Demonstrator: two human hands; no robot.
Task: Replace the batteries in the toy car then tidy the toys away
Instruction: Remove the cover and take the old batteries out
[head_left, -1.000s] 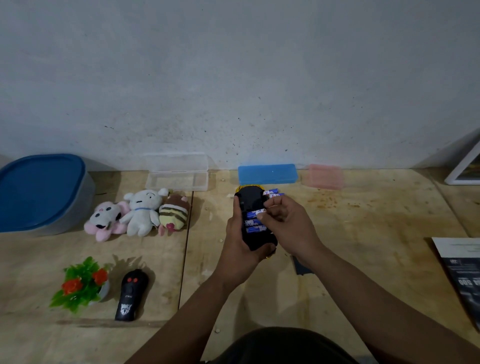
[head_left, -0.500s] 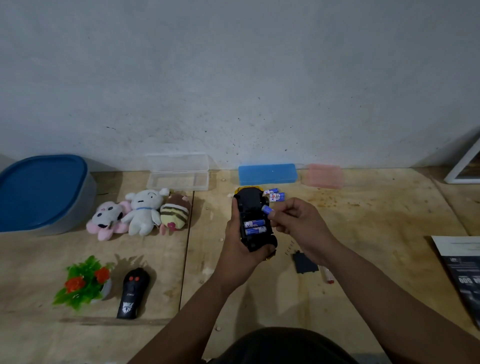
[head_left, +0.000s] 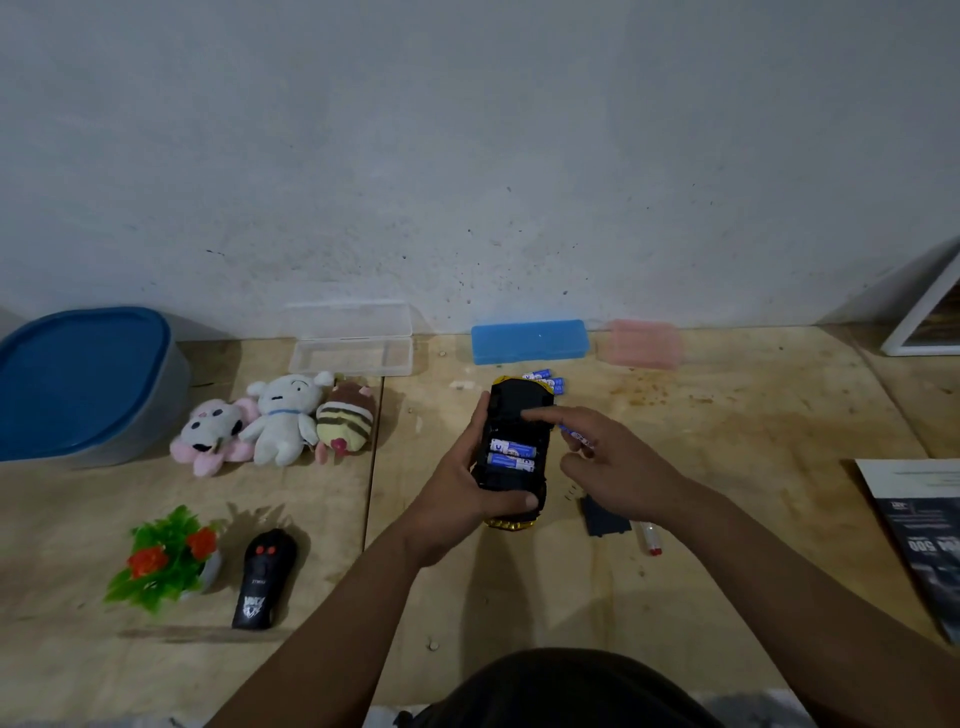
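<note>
Steadying the upturned toy car in the gripping left hand, the right hand is pinching a battery, needing polarity-matched seating in the vacant slot.

A wooden bench is running along a pale wall, carrying toys and boxes. Along its back edge are sitting a blue-lidded tub at the left end, a clear open case, a blue case and a pink case. Three plush toys are lying in a row left of centre — a small potted plant and a black remote control nearer the front edge. Loose batteries, a dark cover and a booklet are lying to the right.
</note>
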